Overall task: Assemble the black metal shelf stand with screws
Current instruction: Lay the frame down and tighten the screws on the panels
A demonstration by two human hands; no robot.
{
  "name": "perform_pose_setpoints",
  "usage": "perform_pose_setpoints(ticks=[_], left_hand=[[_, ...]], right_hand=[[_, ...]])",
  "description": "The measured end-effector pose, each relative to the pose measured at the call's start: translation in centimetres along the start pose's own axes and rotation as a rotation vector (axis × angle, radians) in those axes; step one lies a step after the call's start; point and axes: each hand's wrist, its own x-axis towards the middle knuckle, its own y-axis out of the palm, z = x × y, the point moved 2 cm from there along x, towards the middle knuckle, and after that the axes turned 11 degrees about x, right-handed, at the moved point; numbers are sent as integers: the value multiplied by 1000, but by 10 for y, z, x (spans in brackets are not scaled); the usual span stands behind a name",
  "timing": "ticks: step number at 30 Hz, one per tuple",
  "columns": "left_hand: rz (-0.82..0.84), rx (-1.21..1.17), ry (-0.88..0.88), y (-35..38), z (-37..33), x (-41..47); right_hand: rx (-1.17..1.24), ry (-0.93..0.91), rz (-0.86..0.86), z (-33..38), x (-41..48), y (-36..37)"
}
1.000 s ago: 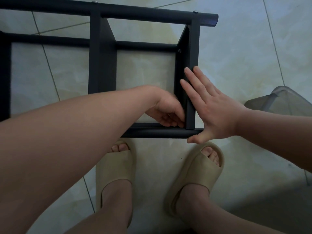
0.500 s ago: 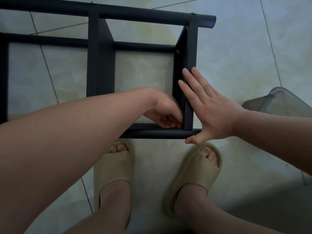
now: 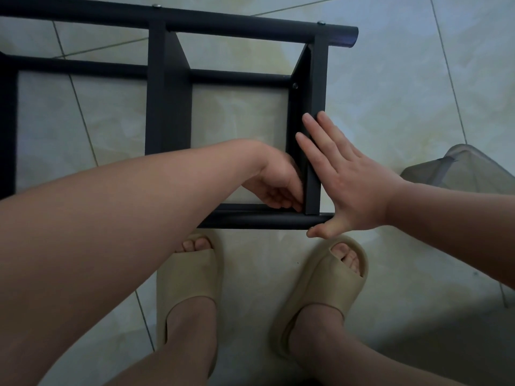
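The black metal shelf stand (image 3: 170, 107) lies on its side on the tiled floor, its near tube (image 3: 264, 220) just above my feet. My left hand (image 3: 276, 182) reaches inside the frame, fingers curled tight into the near right corner where the end bar (image 3: 317, 79) meets the tube. Whatever the fingertips pinch is hidden. My right hand (image 3: 354, 185) lies flat with fingers apart against the outside of that end bar, thumb at the tube's end. Screw heads show on the far tube (image 3: 321, 22) and on the end bar's inner face (image 3: 295, 85).
My feet in beige sandals (image 3: 192, 277) (image 3: 331, 277) stand right below the frame. A grey translucent plastic thing (image 3: 459, 165) sits at the right, behind my right forearm. Pale floor tiles lie all around.
Both hands stay at the near right corner. The left hand's fingers have shifted slightly against the joint, and the view has drifted a little.
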Motion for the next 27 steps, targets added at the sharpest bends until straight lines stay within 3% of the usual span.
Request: perform_pose_setpoints(ticks=[7,27], left_hand=[[37,-88,-38,0,0,-2],[-19,70,0,-1,0,-1]], right_hand=[[6,5,7,0,0,0],[1,8,5,0,1,0]])
